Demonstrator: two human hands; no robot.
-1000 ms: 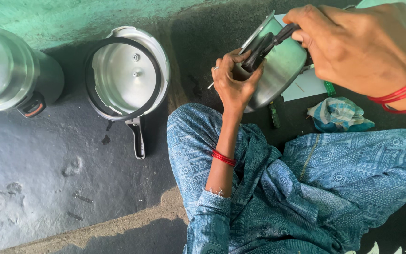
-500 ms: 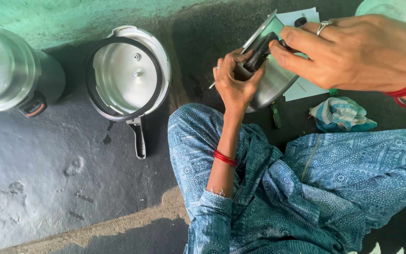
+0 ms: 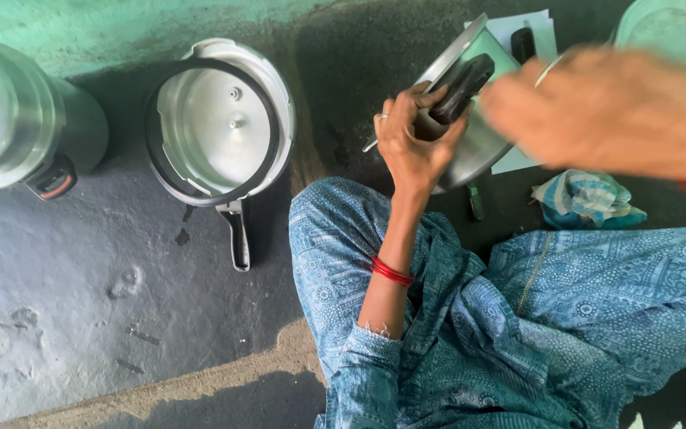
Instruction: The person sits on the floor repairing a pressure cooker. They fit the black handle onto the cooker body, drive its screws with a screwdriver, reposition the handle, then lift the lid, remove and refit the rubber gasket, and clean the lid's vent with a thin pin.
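Person seated on the floor (image 3: 81, 278), holding a metal pot (image 3: 478, 143).
Left hand (image 3: 410, 143) fingers clenched on its black handle (image 3: 460, 87); right hand (image 3: 613, 111), earlier gripping the handle too, now blurs above, grip unclear.

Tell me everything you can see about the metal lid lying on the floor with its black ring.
The lid lies underside up on the grey floor, round and of dull silvery metal. A black gasket ring runs round its rim. Two small fittings sit near its middle. Its handle stub points toward the person's knee. No hand touches it.
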